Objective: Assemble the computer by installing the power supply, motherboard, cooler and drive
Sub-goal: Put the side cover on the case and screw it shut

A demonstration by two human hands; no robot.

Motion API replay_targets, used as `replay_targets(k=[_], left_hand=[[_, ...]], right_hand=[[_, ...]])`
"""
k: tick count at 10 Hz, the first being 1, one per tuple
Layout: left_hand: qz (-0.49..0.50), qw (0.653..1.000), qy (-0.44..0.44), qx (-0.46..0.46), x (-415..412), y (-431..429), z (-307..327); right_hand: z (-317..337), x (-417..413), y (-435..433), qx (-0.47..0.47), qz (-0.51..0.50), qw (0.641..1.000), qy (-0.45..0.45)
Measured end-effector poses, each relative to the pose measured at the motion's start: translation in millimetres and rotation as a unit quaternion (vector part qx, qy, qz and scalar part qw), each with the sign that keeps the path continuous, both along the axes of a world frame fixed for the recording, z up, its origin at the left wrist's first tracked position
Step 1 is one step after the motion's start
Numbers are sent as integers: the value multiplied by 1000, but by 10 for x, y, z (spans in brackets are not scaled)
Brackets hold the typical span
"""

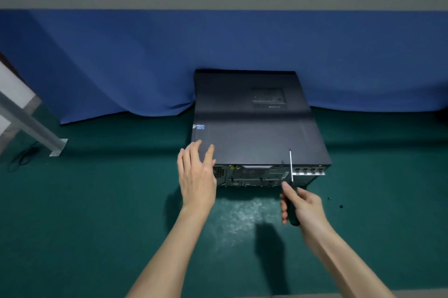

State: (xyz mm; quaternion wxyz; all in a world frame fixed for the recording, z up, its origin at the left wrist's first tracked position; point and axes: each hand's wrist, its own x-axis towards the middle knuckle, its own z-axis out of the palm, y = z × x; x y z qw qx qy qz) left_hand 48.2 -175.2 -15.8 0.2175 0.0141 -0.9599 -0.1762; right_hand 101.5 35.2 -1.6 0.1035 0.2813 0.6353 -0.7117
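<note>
Lying flat on the desk [97, 200], computer case [257, 128] has side panel on, far end against blue cloth [145, 67], rear panel toward near edge. Fingers straight, left hand [196, 176] reaches case's near-left corner; right hand [300, 205] is wrapped round screwdriver [291, 167] handle, shaft upright before rear panel. Two small dark specks [341, 206] lie right of it.

Your case [254, 133] shows a smooth, matt dark panel, with bare perforated metal at its rear. Your screwdriver [291, 171] has a bright metal shaft and a black matt handle. The mat [97, 200] is green, scuffed pale in one patch. Blue cloth [145, 55] hangs creased behind.
</note>
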Motion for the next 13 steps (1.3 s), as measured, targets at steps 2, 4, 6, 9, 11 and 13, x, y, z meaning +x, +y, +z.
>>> replay_targets(k=[2,4,6,9,11,13], left_hand=[[-97,995,-18,29,-120,749,27],[-109,992,-47,45,-242,1395,-27],[-78,994,-33,63,-290,1754,-115],[-43,997,-13,62,-265,1853,-180],[-62,997,24,50,-143,1911,-152],[-88,933,-108,332,17,2091,111]], right_hand=[[-284,-110,997,148,-56,986,-47],[-714,-306,1724,270,-63,954,-115],[-993,-524,1912,367,76,907,-191],[-1191,-684,1885,432,163,873,-155],[-1055,-709,1980,366,63,923,-99],[-109,-849,1806,109,-52,988,96]])
